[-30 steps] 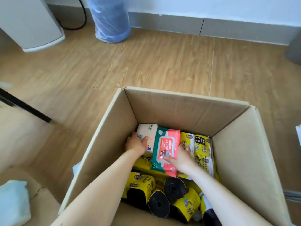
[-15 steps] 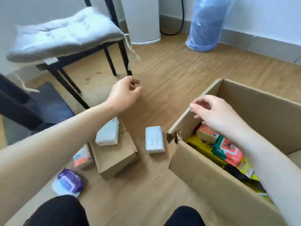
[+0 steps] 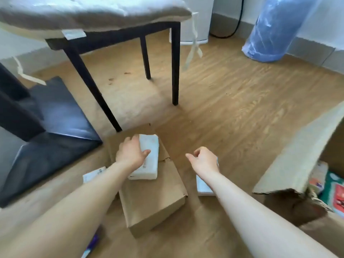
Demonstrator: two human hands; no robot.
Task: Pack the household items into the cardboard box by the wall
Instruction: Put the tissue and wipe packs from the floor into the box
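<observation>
A white tissue pack (image 3: 149, 165) lies on a small closed brown carton (image 3: 154, 200) on the floor. My left hand (image 3: 131, 153) rests on that pack, fingers curled over its left edge and thumb across its top. My right hand (image 3: 203, 162) hovers with loose, parted fingers above a second white pack (image 3: 202, 187) on the floor; my forearm hides part of that pack. The big cardboard box (image 3: 297, 155) stands at the right edge, with a green and red wipes pack (image 3: 335, 196) showing inside it.
A dark chair (image 3: 175, 67) with a pale cushion stands just beyond the carton. A black stand base (image 3: 55, 127) fills the left. Another white pack (image 3: 93, 174) and a purple pack (image 3: 92, 244) lie under my left arm. A blue wrapped roll (image 3: 275, 28) leans by the wall.
Both hands have left the big box and swung left and down. My left hand has landed on the tissue pack on the carton. My right hand has come over the pack on the floor.
</observation>
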